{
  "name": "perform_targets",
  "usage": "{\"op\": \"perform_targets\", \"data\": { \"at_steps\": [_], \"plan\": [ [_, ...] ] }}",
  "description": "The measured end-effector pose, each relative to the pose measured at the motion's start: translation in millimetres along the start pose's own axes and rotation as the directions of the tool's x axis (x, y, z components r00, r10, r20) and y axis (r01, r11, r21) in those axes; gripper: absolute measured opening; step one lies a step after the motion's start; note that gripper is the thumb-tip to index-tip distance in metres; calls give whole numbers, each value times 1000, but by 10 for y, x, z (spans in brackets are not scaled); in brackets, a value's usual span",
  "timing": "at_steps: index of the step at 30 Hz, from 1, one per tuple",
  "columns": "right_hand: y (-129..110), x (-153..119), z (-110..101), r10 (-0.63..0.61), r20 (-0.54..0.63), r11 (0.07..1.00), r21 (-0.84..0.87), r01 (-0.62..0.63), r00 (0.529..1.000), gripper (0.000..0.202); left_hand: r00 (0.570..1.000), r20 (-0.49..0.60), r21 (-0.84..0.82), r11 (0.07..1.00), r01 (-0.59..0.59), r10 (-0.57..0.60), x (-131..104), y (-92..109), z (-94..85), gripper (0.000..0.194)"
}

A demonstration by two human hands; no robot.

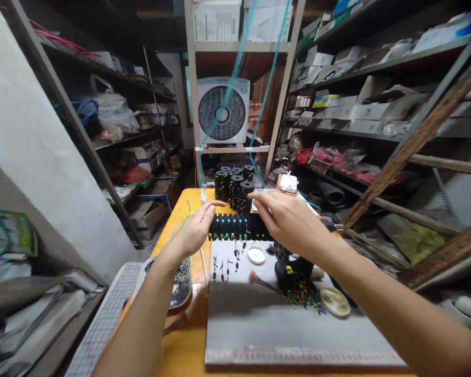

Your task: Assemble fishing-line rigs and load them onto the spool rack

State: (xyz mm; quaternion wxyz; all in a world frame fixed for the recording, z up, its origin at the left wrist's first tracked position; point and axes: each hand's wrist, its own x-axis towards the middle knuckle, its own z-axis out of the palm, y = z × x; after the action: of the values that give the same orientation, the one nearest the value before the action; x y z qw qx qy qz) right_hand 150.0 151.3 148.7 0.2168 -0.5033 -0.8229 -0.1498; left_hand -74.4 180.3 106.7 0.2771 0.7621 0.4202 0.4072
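"Left hand (196,228) first. State?"

"Loosely open, fingers bent inward, thumb near the index finger. It's at the left end of the black roller (235,226). Contact? Can't tell."

"Right hand (284,217)?"

"Also loose, fingers reaching forward and inward, back of the hand up, over the roller's right part. Its palm side is hidden, so maybe light contact there; can't confirm."

"Roller position?"

"Lying crosswise between the hands, above the far edge of the white board (259,319). Dark bands side by side on its left part, bright blue-green glints on top, green and red bits along the lower side."

"Behind it?"

"Cluster of upright black spools (235,191) on the yellow tabletop (192,335)."

"On the board?"

"Small dark pieces (222,271) in a loose row, white round dish (256,254), brush (265,283) with an orange tip, heap of multicoloured bits (308,296), and a dish of gold-coloured bits (335,301) just beside the heap."

"Left side?"

"Tray (191,296) of small dark bits, partly behind the left forearm."

"Background?"

"Box fan (223,111) on a rack, teal cords (239,50) hanging in front."
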Motion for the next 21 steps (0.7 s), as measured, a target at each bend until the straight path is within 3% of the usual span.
{"op": "perform_targets", "data": {
  "at_steps": [6, 10, 14, 18, 21],
  "plan": [
    [4, -81, 320, -19, -61, 994, 105, 25, 998, 34, 989, 55, -2, 991, 136, -136, 188, -30, -68, 45],
    [56, 9, 362, 48, -59, 992, 115, -41, 997, 32, 1000, 14, -65, 998, 20, -19, 201, -14, -47, 42],
    [94, 83, 345, 63, -53, 991, 120, -56, 997, 29, 991, 81, -153, 984, -92, 106, 151, 92, -24, 41],
    [91, 94, 321, -8, -82, 990, 136, 19, 997, 29, 976, 170, -113, 987, -118, 136, 102, 180, -60, 30],
    [-1, 36, 251, -124, -163, 978, 147, 149, 979, 27, 970, 210, -74, 991, -107, 120, 93, 167, -95, 28]
  ]
}}
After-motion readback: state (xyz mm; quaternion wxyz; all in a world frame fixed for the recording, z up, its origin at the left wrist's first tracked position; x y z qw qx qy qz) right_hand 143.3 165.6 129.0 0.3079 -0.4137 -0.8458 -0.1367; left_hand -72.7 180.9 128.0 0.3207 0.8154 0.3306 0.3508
